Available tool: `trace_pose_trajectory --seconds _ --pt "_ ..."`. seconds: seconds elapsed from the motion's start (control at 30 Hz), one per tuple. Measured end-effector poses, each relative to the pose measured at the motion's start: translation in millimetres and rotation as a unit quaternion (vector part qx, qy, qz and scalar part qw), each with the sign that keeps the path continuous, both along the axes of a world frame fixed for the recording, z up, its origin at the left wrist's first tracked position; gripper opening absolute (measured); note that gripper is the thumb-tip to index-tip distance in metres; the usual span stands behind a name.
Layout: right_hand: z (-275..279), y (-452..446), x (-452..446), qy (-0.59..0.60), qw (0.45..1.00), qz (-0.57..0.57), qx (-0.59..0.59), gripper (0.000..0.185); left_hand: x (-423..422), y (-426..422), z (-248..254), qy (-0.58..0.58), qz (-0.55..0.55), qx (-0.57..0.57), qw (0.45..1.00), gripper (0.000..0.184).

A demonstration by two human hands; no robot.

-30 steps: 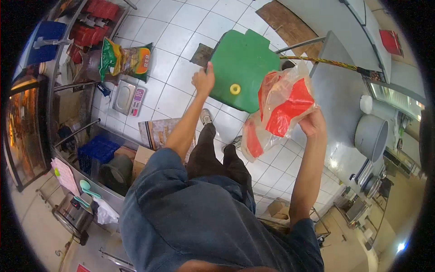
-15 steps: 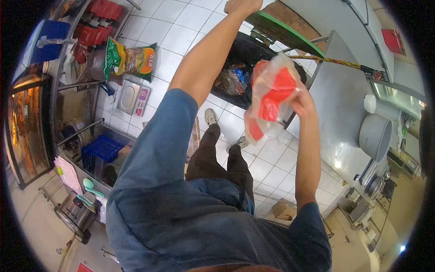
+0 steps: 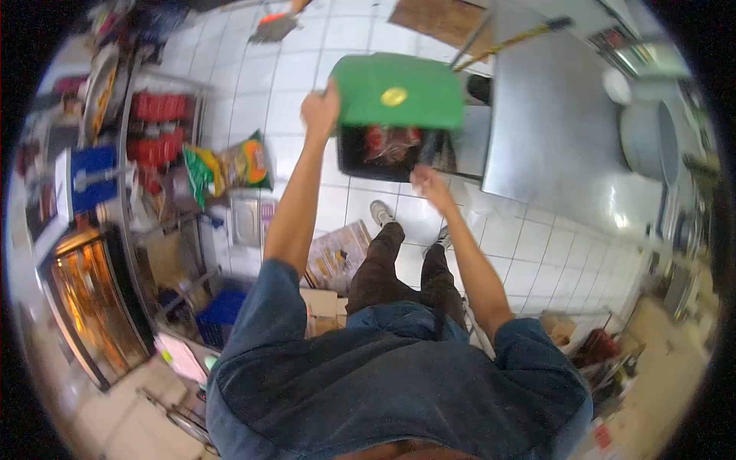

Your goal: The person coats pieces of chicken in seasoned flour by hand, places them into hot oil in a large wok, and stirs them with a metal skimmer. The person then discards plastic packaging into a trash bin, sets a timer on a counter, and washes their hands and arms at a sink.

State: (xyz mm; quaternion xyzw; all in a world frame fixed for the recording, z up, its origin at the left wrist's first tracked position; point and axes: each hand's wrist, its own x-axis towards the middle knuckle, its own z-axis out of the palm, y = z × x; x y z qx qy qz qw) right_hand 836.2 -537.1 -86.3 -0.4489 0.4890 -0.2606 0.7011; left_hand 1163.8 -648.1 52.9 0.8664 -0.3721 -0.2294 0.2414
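Left hand [image 3: 320, 110] closed on the left edge of the green plastic lid [image 3: 402, 83], part raised over the black plastic bin [image 3: 352, 158]. Right hand [image 3: 431, 186] blurred at the bin's near rim; can't tell finger spread, nothing visible in it. Crumpled red-and-clear plastic bag [image 3: 400, 140] in the bin, between the hands. Round yellow sticker [image 3: 393, 96] right of left hand: unreadable. Green-and-yellow printed plastic packet [image 3: 230, 166] left of left hand: label too blurred.

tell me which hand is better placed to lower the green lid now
Left, most likely: the left hand holds the lid by its left edge, while the right hand is off it, by the bin.
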Motion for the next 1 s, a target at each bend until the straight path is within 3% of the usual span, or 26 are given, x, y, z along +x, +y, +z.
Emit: trace_pose_trajectory --seconds 0.03,0.07,0.1,0.13,0.17,0.2,0.23,0.27,0.33,0.4,0.5,0.53,0.6,0.63,0.67,0.73,0.77,0.8,0.83,0.9,0.97,1.0 --pt "-2 36 -38 0.108 0.99 0.091 -0.019 0.037 -1 28 -17 0.05 -0.012 -0.01 0.999 0.058" --pt "10 76 -71 0.146 0.988 0.047 -0.021 0.039 -7 62 -47 0.122 0.002 -0.158 0.98 0.044" --pt "22 115 -106 0.183 0.983 0.001 -0.022 0.041 -9 88 -74 0.165 0.03 -0.142 0.976 0.038" --pt "41 148 -142 0.205 0.973 -0.079 0.068 0.049 -11 114 -100 0.207 0.06 -0.125 0.969 0.034" --pt "58 172 -178 0.209 0.951 -0.165 0.16 0.057 -28 137 -96 0.167 -0.015 -0.229 0.959 0.037" --pt "73 188 -215 0.233 0.926 -0.244 0.167 0.07 -47 160 -91 0.126 -0.094 -0.327 0.932 0.041" --pt "96 213 -250 0.255 0.894 -0.319 0.182 0.082 -106 163 -26 0.154 0.025 -0.258 0.953 0.037" --pt "112 238 -277 0.272 0.857 -0.388 0.202 0.094 -154 172 19 0.12 -0.022 -0.249 0.961 0.031" --pt "124 268 -326 0.373 0.774 -0.499 0.115 0.097 -222 177 32 0.152 -0.119 -0.266 0.944 0.03" --pt "142 289 -366 0.43 0.697 -0.564 0.102 0.099 -298 177 59 0.243 -0.24 -0.187 0.921 0.03" --pt "181 294 -397 0.394 0.628 -0.654 0.155 0.1 -428 172 111 0.365 -0.402 -0.197 0.816 0.029" --pt "178 301 -405 0.355 0.63 -0.681 0.114 0.097 -469 175 120 0.392 -0.447 -0.194 0.78 0.029" --pt "190 316 -406 0.249 0.668 -0.699 0.055 0.086 -534 156 148 0.401 -0.557 -0.242 0.685 0.032" --pt "227 330 -406 0.177 0.702 -0.689 0.036 0.078 -570 151 172 0.414 -0.588 -0.268 0.641 0.033" --pt "263 348 -408 0.101 0.735 -0.67 0.017 0.07 -607 132 184 0.409 -0.625 -0.355 0.562 0.037" --pt "326 388 -423 0.117 0.756 -0.631 -0.132 0.063 -678 88 255 0.516 -0.597 -0.489 0.372 0.044" --pt "365 407 -427 0.133 0.705 -0.674 -0.179 0.049 -704 71 313 0.641 -0.55 -0.459 0.276 0.045" --pt "434 423 -425 0.196 0.648 -0.716 -0.169 0.04 -716 38 375 0.87 -0.445 -0.211 -0.025 0.048" --pt "460 442 -438 0.364 0.519 -0.744 -0.213 0.033 -726 46 432 0.833 -0.455 -0.309 -0.06 0.048" --pt "502 475 -455 0.555 0.344 -0.714 -0.254 0.031 -748 102 502 0.682 -0.471 -0.558 -0.052 0.048" --pt "513 478 -480 0.647 0.273 -0.668 -0.246 0.03 -778 152 537 0.612 -0.456 -0.64 -0.091 0.048" --pt "494 476 -495 0.675 0.281 -0.648 -0.214 0.029 -794 170 542 0.6 -0.457 -0.649 -0.101 0.048"
